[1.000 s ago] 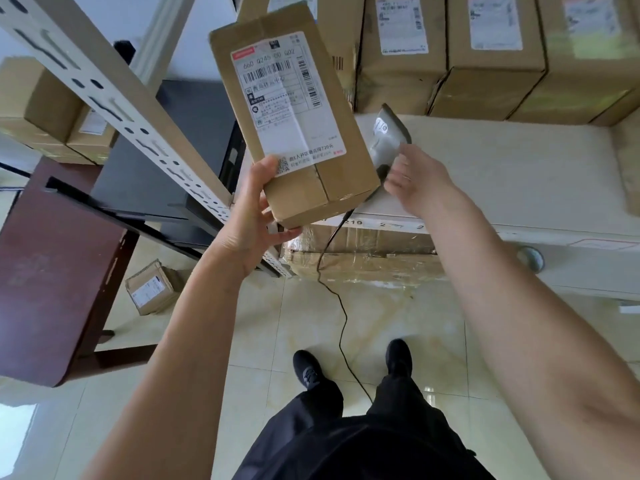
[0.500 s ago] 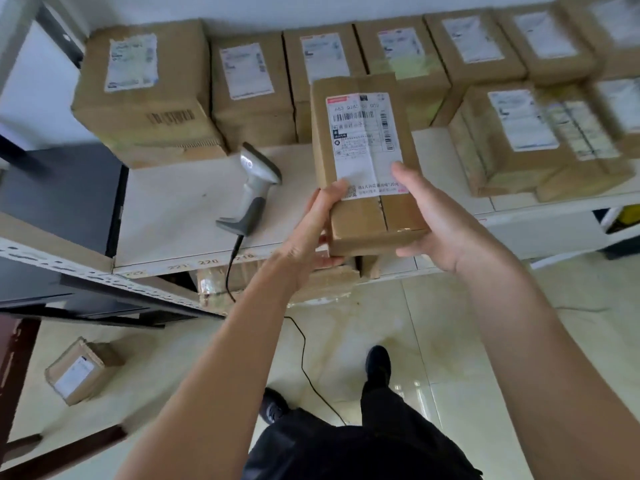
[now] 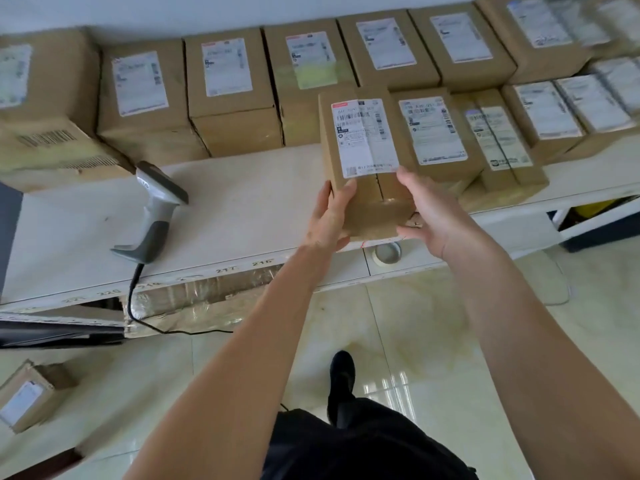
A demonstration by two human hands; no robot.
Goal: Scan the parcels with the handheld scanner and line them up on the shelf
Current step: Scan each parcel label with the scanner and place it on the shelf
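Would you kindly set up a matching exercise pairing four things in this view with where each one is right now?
Things:
1. handheld scanner
2. held parcel
3. tape roll
4. small parcel

Places:
A. on the floor at lower left
B. between the left hand and right hand
C. lying on bare shelf, left of the hands
D. under the shelf's front edge

Pairs: 1-C, 2-B, 3-D, 4-A

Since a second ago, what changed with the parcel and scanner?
The right hand let go of the handheld scanner, now resting on the shelf, and joined the left hand on the parcel. Both hands carried it rightward and lowered it onto the shelf beside the front-row parcel. The left hand's grip and the back row are unchanged.
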